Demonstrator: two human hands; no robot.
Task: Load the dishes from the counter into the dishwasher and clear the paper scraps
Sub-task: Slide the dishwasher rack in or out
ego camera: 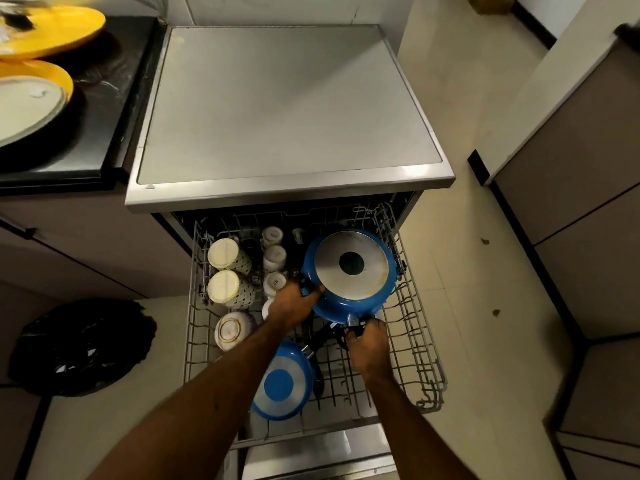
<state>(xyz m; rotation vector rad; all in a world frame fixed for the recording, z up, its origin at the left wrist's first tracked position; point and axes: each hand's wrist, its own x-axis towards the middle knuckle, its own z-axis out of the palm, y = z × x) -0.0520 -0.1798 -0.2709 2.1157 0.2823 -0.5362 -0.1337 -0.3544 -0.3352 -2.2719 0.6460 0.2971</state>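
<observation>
Head view: a blue pot is held upside down over the pulled-out dishwasher rack, left hand clasped on its left handle, right hand closed on the near handle. Yellow plates are seen on the black counter far left; beige floor tiles right.

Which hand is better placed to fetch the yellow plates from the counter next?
Left. The yellow plates lie on the counter at the person's left; the right hand holds the blue pot by its handle.

Dim warm light, motion blur top left, wide-angle bending at edges
</observation>
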